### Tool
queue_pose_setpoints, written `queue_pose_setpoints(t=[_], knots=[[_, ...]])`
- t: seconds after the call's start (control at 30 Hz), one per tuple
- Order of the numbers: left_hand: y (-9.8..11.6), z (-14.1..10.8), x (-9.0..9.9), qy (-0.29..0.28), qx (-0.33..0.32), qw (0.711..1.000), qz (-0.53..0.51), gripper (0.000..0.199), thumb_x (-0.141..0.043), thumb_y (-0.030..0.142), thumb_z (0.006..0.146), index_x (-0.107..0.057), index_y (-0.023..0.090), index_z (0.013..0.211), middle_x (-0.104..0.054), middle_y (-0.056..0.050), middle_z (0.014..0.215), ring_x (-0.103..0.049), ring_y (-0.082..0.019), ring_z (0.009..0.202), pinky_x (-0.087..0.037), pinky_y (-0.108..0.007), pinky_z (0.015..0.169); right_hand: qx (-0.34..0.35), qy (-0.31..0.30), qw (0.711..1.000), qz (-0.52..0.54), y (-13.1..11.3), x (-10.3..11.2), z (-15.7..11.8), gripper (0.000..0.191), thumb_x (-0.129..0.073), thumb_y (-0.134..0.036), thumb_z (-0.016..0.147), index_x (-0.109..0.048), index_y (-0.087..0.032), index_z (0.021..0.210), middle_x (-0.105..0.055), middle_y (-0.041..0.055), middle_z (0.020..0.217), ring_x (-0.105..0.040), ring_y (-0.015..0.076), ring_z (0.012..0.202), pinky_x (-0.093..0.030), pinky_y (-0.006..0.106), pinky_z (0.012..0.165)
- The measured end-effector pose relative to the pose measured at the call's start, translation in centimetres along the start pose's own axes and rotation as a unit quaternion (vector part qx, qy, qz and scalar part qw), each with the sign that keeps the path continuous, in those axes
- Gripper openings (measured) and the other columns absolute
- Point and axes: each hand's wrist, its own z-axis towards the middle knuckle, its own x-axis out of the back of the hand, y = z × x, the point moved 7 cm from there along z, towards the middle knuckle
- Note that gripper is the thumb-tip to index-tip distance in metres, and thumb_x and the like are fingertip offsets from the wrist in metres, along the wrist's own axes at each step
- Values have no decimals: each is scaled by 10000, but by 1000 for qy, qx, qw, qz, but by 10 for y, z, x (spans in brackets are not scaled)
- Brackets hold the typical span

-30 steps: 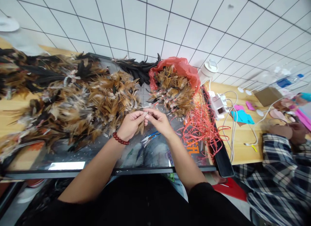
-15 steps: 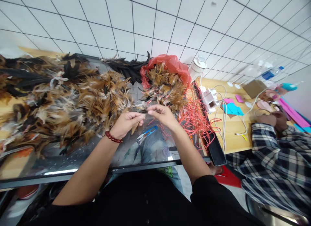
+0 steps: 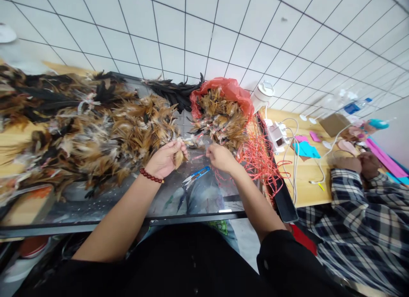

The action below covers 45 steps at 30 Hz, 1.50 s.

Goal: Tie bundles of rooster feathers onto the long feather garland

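My left hand point(image 3: 164, 160), with a beaded bracelet at its wrist, is closed in a pinch on a small brown feather point(image 3: 178, 160) that hangs from the fingertips. Over to the right, my right hand point(image 3: 221, 158) is curled closed; whatever its fingers hold is too small to make out. Between and just below the hands, blue thread snips point(image 3: 198, 173) lie on the dark glossy tabletop point(image 3: 153, 205). A big heap of brown feathers point(image 3: 128, 126) spreads beside my left hand. Beyond my right hand, more brown feathers point(image 3: 220, 113) spill from a red plastic bag point(image 3: 230, 85).
Tangled red string point(image 3: 258, 156) lies right of my right hand, beside a black phone-like object point(image 3: 286, 205). Long black feathers point(image 3: 175, 92) and a white lidded cup point(image 3: 263, 94) stand near the tiled wall. A person in a plaid sleeve point(image 3: 348, 194) sits at right.
My hands have moved apart; earlier their fingertips nearly met. My right fingers have curled in, and a brown feather now shows clearly below my left fingertips. The view has shifted slightly.
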Motion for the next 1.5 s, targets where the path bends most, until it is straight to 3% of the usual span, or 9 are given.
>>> queue_pose_setpoints(t=[0.2, 0.43, 0.6, 0.73, 0.83, 0.93, 1.1, 1.33, 1.5], knots=[[-8, -4, -6, -26, 23, 997, 64, 316, -887, 300, 597, -715, 133, 803, -723, -70, 901, -593, -75, 602, -497, -189, 561, -3, 17, 1000, 14, -26, 21, 4, 202, -446, -185, 912, -592, -215, 1049, -717, 68, 844, -642, 208, 754, -410, 268, 683], [-16, 1, 2, 32, 1, 987, 155, 452, -919, 463, 435, -730, 127, 670, -684, -50, 643, -586, -105, 583, -478, -229, 611, 30, 46, 997, 56, -36, 21, 6, 264, -480, -200, 920, -628, -232, 1137, -740, 52, 967, -672, 201, 876, -439, 268, 763], [-2, 1, 9, 103, -102, 948, 282, 367, -810, 494, 604, -720, 142, 659, -659, -17, 598, -545, -111, 573, -426, -235, 596, 73, -40, 996, 31, -42, 10, -4, 235, -489, -148, 884, -705, -204, 959, -735, 66, 985, -657, 191, 879, -437, 272, 779], [-7, 0, -1, 23, -104, 908, 406, 316, -719, 443, 716, -706, 138, 631, -636, -7, 573, -529, -121, 570, -398, -238, 573, 143, 5, 990, -11, -66, 29, -12, 235, -455, -172, 912, -680, -159, 981, -691, 97, 947, -617, 192, 869, -427, 291, 788], [-23, -1, -6, -56, -23, 943, 326, 329, -785, 435, 653, -690, 124, 612, -641, -29, 583, -526, -108, 543, -402, -235, 554, 214, 36, 976, 24, -72, 37, -7, 217, -460, -128, 888, -670, -162, 930, -659, 81, 905, -590, 180, 861, -424, 289, 797], [-30, -4, -11, -91, 33, 971, 218, 348, -846, 426, 601, -704, 110, 638, -639, -40, 597, -519, -88, 535, -401, -222, 539, 267, 64, 950, 149, -62, 36, 4, 206, -457, -125, 897, -658, -165, 881, -641, 48, 845, -583, 148, 810, -436, 259, 768], [-27, -7, -15, -96, 48, 983, 148, 364, -886, 392, 573, -753, 100, 744, -617, -20, 584, -501, -58, 523, -398, -192, 524, 222, 106, 935, 256, -38, 24, 16, 176, -513, -191, 909, -652, -169, 803, -668, 31, 798, -597, 135, 760, -446, 255, 749], [-33, -7, -14, -66, 79, 986, 132, 384, -915, 361, 512, -701, 87, 676, -622, -25, 569, -516, -60, 489, -412, -191, 491, 172, 95, 939, 282, -33, 2, 19, 176, -532, -177, 884, -677, -171, 784, -679, 25, 779, -605, 131, 740, -440, 241, 727], [-19, -3, -6, 32, -28, 990, 135, 486, -924, 324, 478, -611, 139, 800, -662, -10, 582, -594, -101, 514, -444, -192, 509, 137, 99, 960, 224, -23, -18, 23, 205, -496, -41, 780, -658, -160, 741, -634, 20, 719, -563, 133, 692, -404, 235, 680]])
